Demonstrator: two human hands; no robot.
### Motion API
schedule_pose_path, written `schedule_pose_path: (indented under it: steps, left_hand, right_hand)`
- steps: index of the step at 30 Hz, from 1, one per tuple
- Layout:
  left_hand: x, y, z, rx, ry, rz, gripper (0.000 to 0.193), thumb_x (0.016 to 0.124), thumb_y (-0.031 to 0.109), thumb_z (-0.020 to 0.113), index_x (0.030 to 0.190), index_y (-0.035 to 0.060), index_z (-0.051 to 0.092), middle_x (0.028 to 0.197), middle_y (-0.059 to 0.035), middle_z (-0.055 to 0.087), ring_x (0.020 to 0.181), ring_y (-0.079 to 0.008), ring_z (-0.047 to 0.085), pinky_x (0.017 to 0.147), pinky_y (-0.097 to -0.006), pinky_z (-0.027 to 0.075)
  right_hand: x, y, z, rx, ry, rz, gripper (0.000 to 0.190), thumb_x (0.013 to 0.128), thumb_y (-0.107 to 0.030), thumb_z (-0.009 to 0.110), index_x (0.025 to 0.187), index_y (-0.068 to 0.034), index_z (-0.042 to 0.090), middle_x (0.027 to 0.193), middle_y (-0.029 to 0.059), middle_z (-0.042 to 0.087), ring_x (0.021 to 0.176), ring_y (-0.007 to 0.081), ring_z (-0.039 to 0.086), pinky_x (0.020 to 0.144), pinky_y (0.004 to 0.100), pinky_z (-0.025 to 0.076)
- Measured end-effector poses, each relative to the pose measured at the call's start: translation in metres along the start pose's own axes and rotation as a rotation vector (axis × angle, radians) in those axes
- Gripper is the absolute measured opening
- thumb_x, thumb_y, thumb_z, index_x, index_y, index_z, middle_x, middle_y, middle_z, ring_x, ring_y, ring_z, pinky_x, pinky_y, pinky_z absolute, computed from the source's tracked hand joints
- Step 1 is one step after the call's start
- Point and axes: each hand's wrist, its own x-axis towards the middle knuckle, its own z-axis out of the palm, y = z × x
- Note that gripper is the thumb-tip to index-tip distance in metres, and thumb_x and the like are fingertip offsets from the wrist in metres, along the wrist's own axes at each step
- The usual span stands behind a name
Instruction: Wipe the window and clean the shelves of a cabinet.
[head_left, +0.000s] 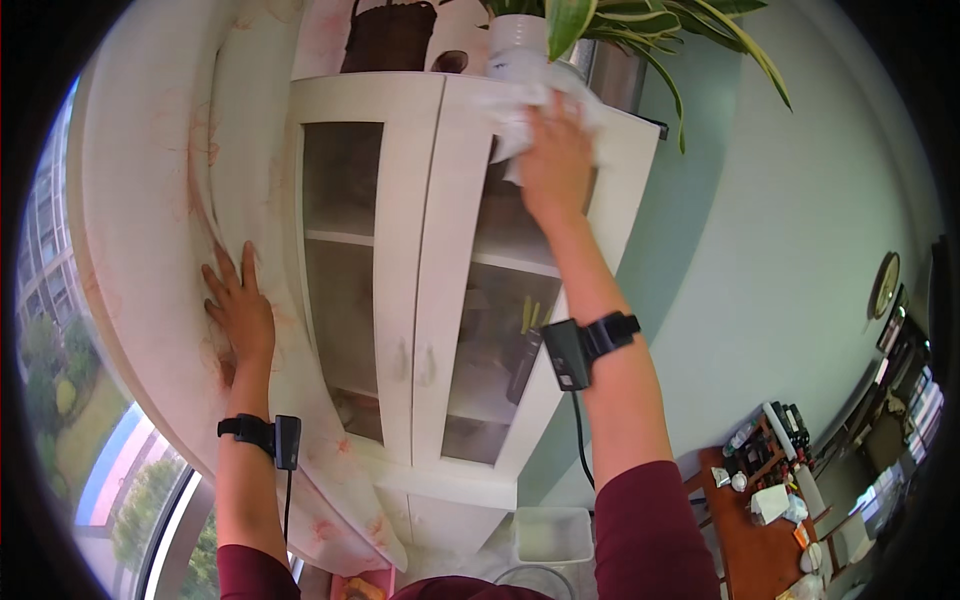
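Observation:
My right hand (559, 161) is raised to the upper right door of a white cabinet (430, 247) and presses a white cloth or tissue (516, 139) against the top of that door. Hand and cloth are blurred. Spread over a pale floral curtain (150, 225) at the left, my left hand (244, 315) touches the fabric with its fingers apart and holds nothing. Both doors have glass panes; behind the right pane stands a dark bottle-like container (525, 367). Just above the cloth, a white pot (517, 37) with a green-and-yellow leafed plant (637, 22) rests on the cabinet top.
A dark brown woven basket (390, 37) is also on the cabinet top. Below, a translucent plastic bin (553, 534) sits on the floor. A cluttered wooden table (757, 551) stands at the lower right, a round clock (885, 285) hangs on the wall, and a window lies left.

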Motion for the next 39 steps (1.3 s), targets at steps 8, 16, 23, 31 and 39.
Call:
schedule_pose_path:
  steps: [8,16,23,31,39]
  left_hand:
    - [0.005,-0.014,0.019,-0.046,0.061,0.131,0.080,0.081,0.001,0.057,0.152,0.0220,0.027,0.159,-0.0058,0.020,0.130,-0.0284,0.042,0.084,-0.0304,0.053]
    - [0.007,-0.017,0.026,-0.050,0.067,0.171,0.073,0.083,0.007,0.058,0.150,0.0157,0.032,0.158,-0.0059,0.023,0.123,-0.0248,0.046,0.088,-0.0287,0.052]
    - [0.001,-0.018,0.020,-0.025,0.043,0.181,0.064,0.085,0.010,0.054,0.147,0.0144,0.038,0.157,-0.0061,0.026,0.123,-0.0220,0.047,0.085,-0.0293,0.052]
    - [-0.002,-0.024,0.024,-0.093,0.081,0.205,0.066,0.084,0.008,0.056,0.147,0.0143,0.039,0.156,-0.0062,0.029,0.123,-0.0206,0.048,0.085,-0.0297,0.050]
    - [0.001,-0.032,0.032,-0.165,0.048,0.215,0.068,0.084,0.006,0.055,0.148,0.0160,0.035,0.156,-0.0043,0.028,0.127,-0.0201,0.045,0.090,-0.0328,0.049]
  right_hand:
    - [0.000,-0.013,-0.006,0.016,0.058,0.139,0.049,0.081,-0.011,0.061,0.130,-0.015,0.056,0.151,0.0114,0.036,0.141,0.0381,0.029,0.113,0.0555,0.026]
    - [0.036,-0.135,0.065,0.247,0.121,-0.168,0.040,0.082,-0.008,0.056,0.122,-0.010,0.062,0.144,0.0140,0.044,0.137,0.0375,0.036,0.112,0.0533,0.028]
    - [0.062,-0.198,0.122,0.345,0.156,-0.327,0.034,0.085,-0.007,0.052,0.116,-0.012,0.065,0.140,0.0116,0.048,0.134,0.0346,0.041,0.111,0.0496,0.031]
    - [0.044,-0.267,0.154,0.275,-0.099,-0.430,0.038,0.089,-0.013,0.049,0.125,-0.014,0.063,0.143,0.0089,0.047,0.139,0.0277,0.035,0.115,0.0464,0.025]
    - [-0.178,-0.350,0.146,0.219,-0.648,-0.889,0.045,0.093,-0.019,0.046,0.136,-0.007,0.053,0.148,0.0106,0.042,0.140,0.0275,0.033,0.118,0.0458,0.019]
